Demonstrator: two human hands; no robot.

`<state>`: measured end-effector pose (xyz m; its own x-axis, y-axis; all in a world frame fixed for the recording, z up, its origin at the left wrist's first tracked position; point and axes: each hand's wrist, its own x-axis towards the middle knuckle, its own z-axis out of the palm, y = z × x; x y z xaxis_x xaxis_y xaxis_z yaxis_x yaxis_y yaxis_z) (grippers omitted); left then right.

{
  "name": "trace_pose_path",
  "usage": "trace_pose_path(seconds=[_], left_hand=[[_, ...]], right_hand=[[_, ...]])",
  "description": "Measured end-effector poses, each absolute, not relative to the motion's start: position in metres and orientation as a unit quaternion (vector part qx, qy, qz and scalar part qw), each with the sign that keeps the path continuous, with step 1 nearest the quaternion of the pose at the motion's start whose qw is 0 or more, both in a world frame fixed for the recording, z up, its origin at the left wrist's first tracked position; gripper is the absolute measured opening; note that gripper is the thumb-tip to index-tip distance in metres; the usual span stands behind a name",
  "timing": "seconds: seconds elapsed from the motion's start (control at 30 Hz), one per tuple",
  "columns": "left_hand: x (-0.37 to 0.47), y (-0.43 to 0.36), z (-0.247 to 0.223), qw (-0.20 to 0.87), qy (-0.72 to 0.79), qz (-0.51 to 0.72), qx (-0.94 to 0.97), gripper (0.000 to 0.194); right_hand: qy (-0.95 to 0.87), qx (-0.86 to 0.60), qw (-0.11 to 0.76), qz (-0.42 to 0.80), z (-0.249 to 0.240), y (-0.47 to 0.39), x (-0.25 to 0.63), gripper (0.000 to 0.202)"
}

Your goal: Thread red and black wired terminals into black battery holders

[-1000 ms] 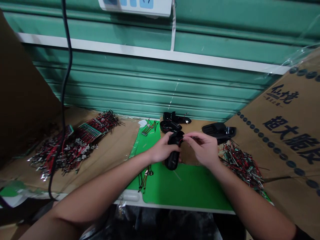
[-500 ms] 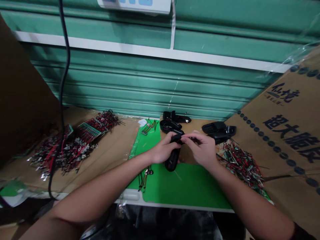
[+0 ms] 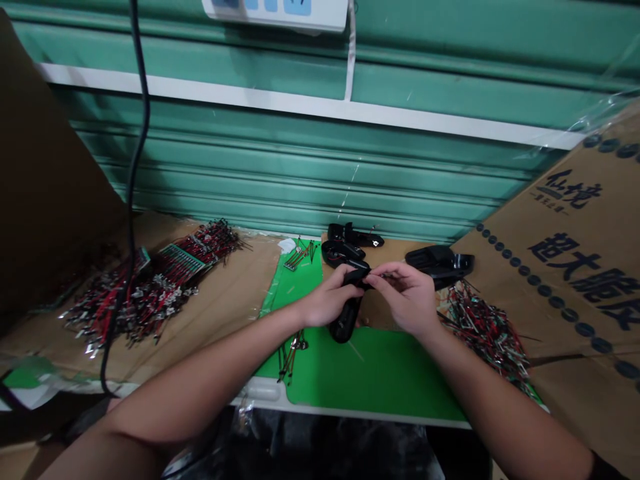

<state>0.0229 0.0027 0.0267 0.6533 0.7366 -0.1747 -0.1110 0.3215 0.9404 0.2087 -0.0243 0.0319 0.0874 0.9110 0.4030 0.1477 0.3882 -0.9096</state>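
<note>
My left hand [image 3: 329,295] is closed around a long black plastic housing [image 3: 343,325], held at a slant over the green mat [image 3: 380,370]. At the housing's upper end, my right hand [image 3: 407,293] pinches with thumb and forefinger. Whatever sits between those fingertips is too small and dark to make out. Just beyond my hands lie more black plastic parts [image 3: 343,252]. A few thin wired pieces [image 3: 290,357] rest on the mat below my left wrist.
Wired circuit boards [image 3: 183,263] are heaped on cardboard at the left, and another wire pile [image 3: 487,333] lies right. Black shells [image 3: 440,261] rest behind that pile. A cardboard box [image 3: 575,267] walls the right side. A black cable [image 3: 135,167] hangs at the left.
The view has shifted slightly. My right fingertips stay at the housing's upper end, with the right hand turned a little. The left hand keeps its hold.
</note>
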Motion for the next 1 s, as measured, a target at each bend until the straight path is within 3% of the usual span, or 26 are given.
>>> trace_pose_path(seconds=[1.0], left_hand=[[0.0202, 0.0043, 0.0235, 0.733, 0.326, 0.295, 0.519, 0.036]], right_hand=[[-0.671, -0.408, 0.557, 0.272, 0.032, -0.0251, 0.213, 0.007]])
